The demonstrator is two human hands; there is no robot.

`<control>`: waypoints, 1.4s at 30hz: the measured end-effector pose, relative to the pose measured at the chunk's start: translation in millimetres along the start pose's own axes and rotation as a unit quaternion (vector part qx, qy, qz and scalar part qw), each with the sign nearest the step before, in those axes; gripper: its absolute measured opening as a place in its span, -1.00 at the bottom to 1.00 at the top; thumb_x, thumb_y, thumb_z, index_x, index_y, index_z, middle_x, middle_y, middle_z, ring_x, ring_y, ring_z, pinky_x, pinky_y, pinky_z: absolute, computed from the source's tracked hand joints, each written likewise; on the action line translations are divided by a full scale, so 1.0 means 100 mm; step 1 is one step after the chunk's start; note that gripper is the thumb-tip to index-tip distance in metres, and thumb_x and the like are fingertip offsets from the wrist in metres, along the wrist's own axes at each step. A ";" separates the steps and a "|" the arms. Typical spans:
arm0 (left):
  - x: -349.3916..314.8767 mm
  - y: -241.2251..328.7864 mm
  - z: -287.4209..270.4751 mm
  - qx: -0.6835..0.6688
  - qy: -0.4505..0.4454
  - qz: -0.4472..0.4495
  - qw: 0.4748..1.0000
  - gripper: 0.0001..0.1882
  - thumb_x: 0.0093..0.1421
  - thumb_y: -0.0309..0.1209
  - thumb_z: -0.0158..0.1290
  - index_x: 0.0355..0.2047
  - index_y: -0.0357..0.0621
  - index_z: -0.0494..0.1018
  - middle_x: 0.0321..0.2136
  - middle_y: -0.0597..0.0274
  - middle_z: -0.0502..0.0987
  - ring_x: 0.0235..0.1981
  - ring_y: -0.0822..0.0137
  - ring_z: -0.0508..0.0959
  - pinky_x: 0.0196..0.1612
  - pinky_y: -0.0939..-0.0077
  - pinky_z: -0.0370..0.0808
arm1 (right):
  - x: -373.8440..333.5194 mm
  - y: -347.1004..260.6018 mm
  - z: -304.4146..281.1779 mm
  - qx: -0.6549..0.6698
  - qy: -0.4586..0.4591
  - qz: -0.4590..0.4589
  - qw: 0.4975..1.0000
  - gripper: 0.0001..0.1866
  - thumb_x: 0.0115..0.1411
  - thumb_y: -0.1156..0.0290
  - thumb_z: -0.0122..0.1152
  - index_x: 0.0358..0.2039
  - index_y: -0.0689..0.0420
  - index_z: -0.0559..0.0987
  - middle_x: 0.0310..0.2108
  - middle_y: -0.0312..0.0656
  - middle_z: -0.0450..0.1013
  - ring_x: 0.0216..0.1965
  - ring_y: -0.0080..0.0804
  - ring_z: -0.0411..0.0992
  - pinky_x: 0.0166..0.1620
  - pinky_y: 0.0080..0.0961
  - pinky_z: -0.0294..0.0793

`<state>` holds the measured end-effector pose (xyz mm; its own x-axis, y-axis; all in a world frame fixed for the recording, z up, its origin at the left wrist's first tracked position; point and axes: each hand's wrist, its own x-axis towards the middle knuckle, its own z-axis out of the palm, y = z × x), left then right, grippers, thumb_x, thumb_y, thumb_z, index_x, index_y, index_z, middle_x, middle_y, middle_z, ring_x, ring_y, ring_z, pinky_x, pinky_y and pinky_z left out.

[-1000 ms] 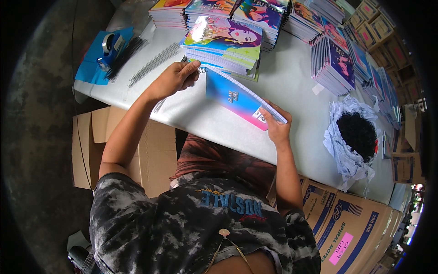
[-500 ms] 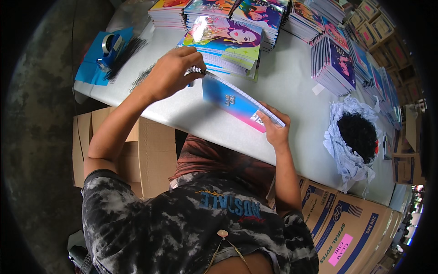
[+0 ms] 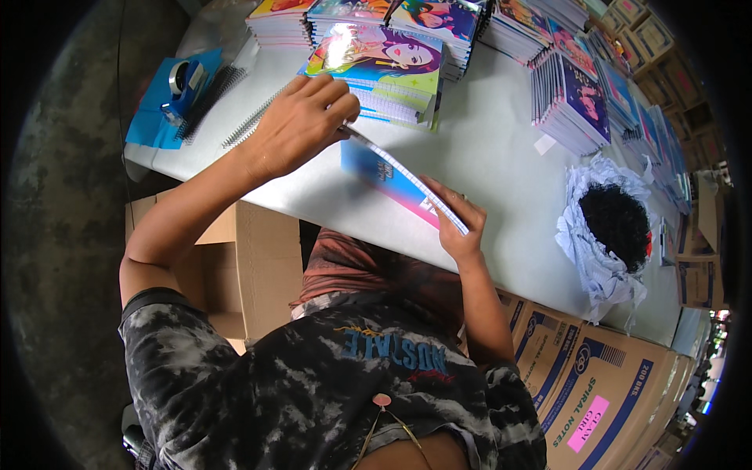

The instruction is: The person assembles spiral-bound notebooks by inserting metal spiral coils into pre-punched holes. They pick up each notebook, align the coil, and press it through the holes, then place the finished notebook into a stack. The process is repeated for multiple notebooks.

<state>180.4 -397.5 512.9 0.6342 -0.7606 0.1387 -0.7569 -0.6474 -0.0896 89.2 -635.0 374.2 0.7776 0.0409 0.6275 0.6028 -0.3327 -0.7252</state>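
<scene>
A thin notebook (image 3: 388, 174) with a blue and pink cover is held in the air over the near edge of the table, tilted, its pale edge turned up. My right hand (image 3: 460, 223) grips its lower right end, thumb on one face and fingers on the other. At the upper left end my left hand (image 3: 307, 121) is closed, its fingertips pinched at the corner beside a dark bit of wire; the exact hold is partly hidden. Just beyond lies a stack of notebooks (image 3: 376, 59) with an illustrated cover on top. Loose black wire spirals (image 3: 254, 121) lie left of my left hand.
A blue tape dispenser (image 3: 178, 94) stands on blue sheets at the left. Spiral notebook stacks (image 3: 570, 102) fill the back and right. Crumpled paper (image 3: 580, 258) holds a black wire tangle (image 3: 615, 231). An open carton (image 3: 266, 266) sits below left, closed cartons (image 3: 587, 384) below right.
The notebook has tilted more edge-on, showing less of its cover. My left hand has rolled over, the back of it now more in view, and my right hand has shifted slightly left.
</scene>
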 end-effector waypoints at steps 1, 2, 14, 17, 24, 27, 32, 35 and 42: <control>-0.03 -0.05 0.09 0.032 0.057 0.007 0.998 -0.31 -0.05 -0.12 0.16 0.02 -0.25 0.23 0.03 -0.09 0.25 0.09 -0.03 0.23 0.11 0.17 0.14 | -0.01 -0.01 0.00 -0.008 0.005 -0.001 1.000 -0.59 -0.08 0.77 0.03 -0.17 0.21 0.53 -0.22 -0.10 0.50 -0.24 -0.27 0.51 -0.21 -0.54 0.49; -0.04 -0.05 0.22 0.046 0.142 -0.010 0.989 -0.19 -0.07 -0.02 0.12 0.06 -0.30 0.14 0.07 -0.15 0.17 0.12 -0.10 0.15 0.13 0.08 0.06 | -0.01 0.00 0.01 -0.011 0.008 -0.003 1.000 -0.60 -0.07 0.76 0.03 -0.17 0.20 0.53 -0.22 -0.10 0.50 -0.24 -0.27 0.51 -0.21 -0.54 0.49; -0.37 -0.06 1.46 -0.016 0.436 -0.087 0.895 -0.07 0.07 0.19 -0.34 0.15 -0.43 -0.17 0.16 -0.52 -0.36 0.20 -0.38 -0.46 0.07 -0.28 -0.57 | -0.07 -0.24 0.22 -0.042 0.010 -0.062 0.997 -0.63 -0.06 0.69 0.00 -0.19 0.21 0.54 -0.27 -0.06 0.51 -0.27 -0.23 0.52 -0.25 -0.50 0.50; -0.75 -0.20 2.07 -0.036 0.273 -0.136 0.952 -0.27 0.08 -0.02 -0.31 0.13 -0.28 -0.08 0.16 -0.49 -0.41 0.18 -0.43 -0.44 0.02 -0.39 -0.54 | -0.13 -0.07 0.28 -0.006 0.040 -0.064 0.997 -0.60 -0.10 0.71 -0.01 -0.19 0.22 0.54 -0.27 -0.05 0.51 -0.28 -0.23 0.52 -0.26 -0.49 0.50; -0.68 0.23 1.80 -0.020 0.357 -0.017 0.934 0.16 -0.02 0.44 -0.56 0.19 -0.51 -0.22 0.22 -0.35 -0.31 0.24 -0.23 -0.43 0.12 -0.19 -0.63 | -0.11 -0.17 0.31 -0.039 0.035 -0.057 0.997 -0.60 -0.12 0.71 0.00 -0.21 0.21 0.55 -0.29 -0.08 0.52 -0.31 -0.24 0.53 -0.32 -0.53 0.49; -0.33 -0.12 1.17 0.096 0.483 -0.080 0.867 0.20 -0.04 0.46 -0.56 0.17 -0.58 -0.26 0.17 -0.49 -0.39 0.23 -0.24 -0.48 0.13 -0.17 -0.60 | -0.19 -0.13 0.25 -0.035 0.056 -0.061 0.996 -0.61 -0.12 0.70 0.01 -0.21 0.21 0.55 -0.29 -0.08 0.52 -0.32 -0.26 0.53 -0.34 -0.56 0.49; -0.61 0.21 1.80 -0.072 0.365 -0.001 0.928 0.17 -0.03 0.44 -0.42 0.19 -0.48 -0.23 0.20 -0.37 -0.18 0.25 -0.24 -0.34 0.14 -0.16 -0.59 | -0.16 -0.18 0.33 -0.027 0.043 -0.048 0.998 -0.67 -0.08 0.69 0.04 -0.24 0.20 0.56 -0.32 -0.09 0.52 -0.38 -0.27 0.53 -0.36 -0.54 0.48; -0.44 -0.13 1.42 0.017 0.352 0.047 0.935 0.16 -0.04 0.42 -0.32 0.18 -0.49 -0.17 0.17 -0.41 -0.15 0.23 -0.32 -0.26 0.17 -0.16 -0.43 | -0.10 -0.12 0.30 -0.030 0.063 -0.040 0.997 -0.66 -0.08 0.69 0.05 -0.24 0.19 0.56 -0.34 -0.11 0.53 -0.40 -0.28 0.53 -0.37 -0.54 0.48; -0.58 0.22 1.77 -0.024 0.365 -0.005 0.931 -0.01 -0.01 0.36 -0.25 0.09 -0.37 0.11 0.14 -0.28 0.03 0.17 -0.22 0.01 0.15 -0.09 -0.23 | -0.09 -0.16 0.27 0.027 0.042 0.031 0.998 -0.72 0.00 0.65 0.12 -0.21 0.22 0.55 -0.34 -0.09 0.53 -0.41 -0.38 0.53 -0.36 -0.55 0.47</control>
<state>154.5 -376.3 328.0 0.3778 -0.5071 0.7746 -0.7686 -0.6383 -0.0430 77.4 -604.5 372.6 0.7972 -0.0581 0.6010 0.5648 -0.2800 -0.7763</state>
